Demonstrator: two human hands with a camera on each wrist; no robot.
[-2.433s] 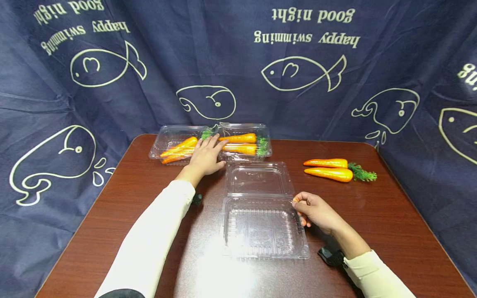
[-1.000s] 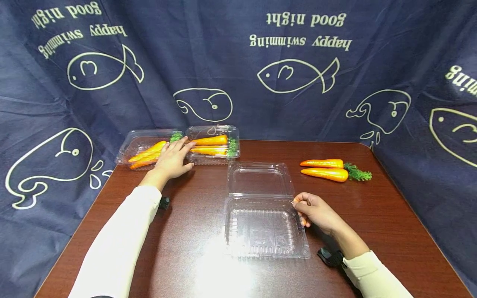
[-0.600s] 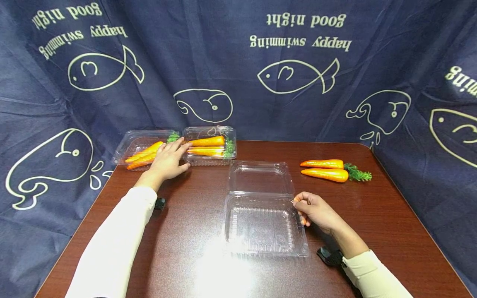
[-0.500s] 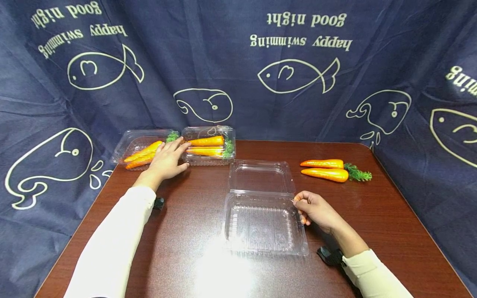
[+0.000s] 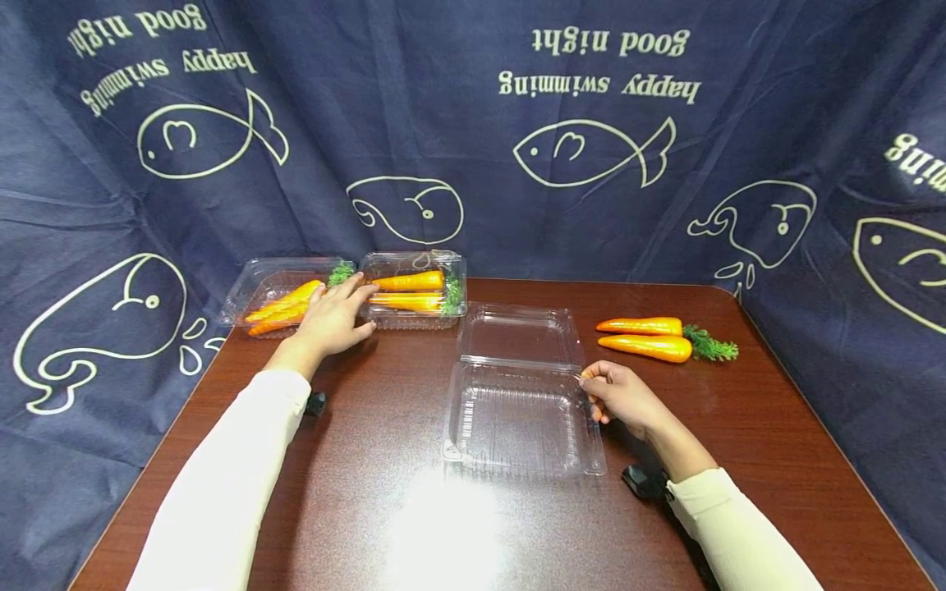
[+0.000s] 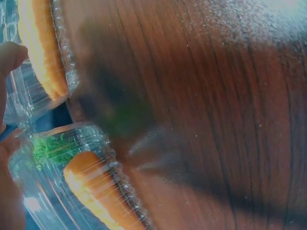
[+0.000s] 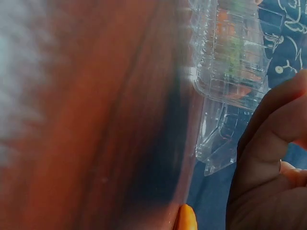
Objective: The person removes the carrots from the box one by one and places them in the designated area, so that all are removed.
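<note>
At the table's back left, two closed clear boxes stand side by side: a left box (image 5: 244, 287) and a right box (image 5: 454, 263), each with carrots inside. The left hand (image 5: 330, 318) rests with spread fingers over both where they meet; its fingers (image 6: 12, 57) show at the edge of the left wrist view. An unfolded clear box (image 5: 517, 419), lid hinged at its far side, holds nothing. With thumb and curled fingers the right hand (image 5: 624, 398) pinches that box's right edge near the hinge. The right wrist view shows the same hand (image 7: 268, 158) beside clear plastic (image 7: 230, 57).
Two loose carrots (image 5: 645, 348) with green tops lie at the back right of the brown table (image 5: 769, 460). A dark blue curtain (image 5: 488, 148) with white drawings hangs behind the table and at its sides.
The two carrot boxes have moved left under the left hand and have since nearly stopped. Just lately the right hand has shifted the unfolded box slightly toward the back.
</note>
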